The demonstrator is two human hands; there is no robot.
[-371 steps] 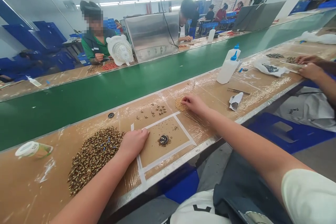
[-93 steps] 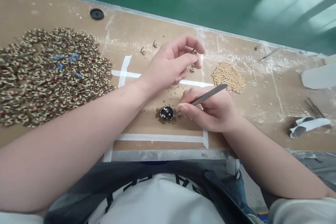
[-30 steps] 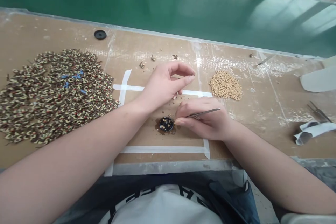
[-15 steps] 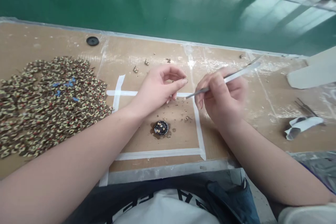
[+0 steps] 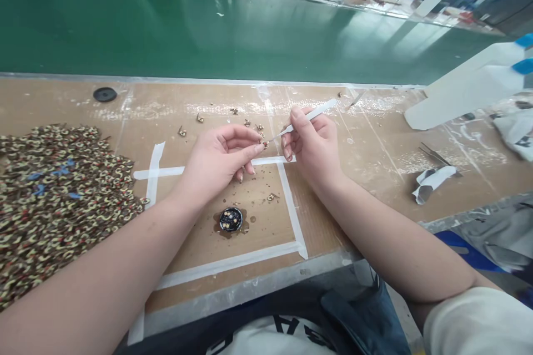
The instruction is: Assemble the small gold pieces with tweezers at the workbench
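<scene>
My left hand (image 5: 219,160) is closed in a pinch on a tiny brown metal piece (image 5: 265,144) held above the taped square. My right hand (image 5: 311,143) grips slim metal tweezers (image 5: 308,118), whose tip touches that piece. Below the hands a small black round cap (image 5: 230,218) holding beads sits in a dark glue stain. A big heap of patterned brown-and-cream pieces (image 5: 54,188) lies to the left of my left arm. Several loose small metal pieces (image 5: 233,113) are scattered just beyond the hands.
White tape (image 5: 225,263) outlines a square on the brown worktable. A green conveyor belt (image 5: 208,28) runs along the far side. White squeeze bottles (image 5: 466,89) lie at the right, a second pair of tweezers on crumpled paper (image 5: 433,177) nearby. A black disc (image 5: 104,94) sits far left.
My right hand lifted the tweezers from the black cap and brought the tip up to the piece in my left fingers. The view has tilted up and shifted right.
</scene>
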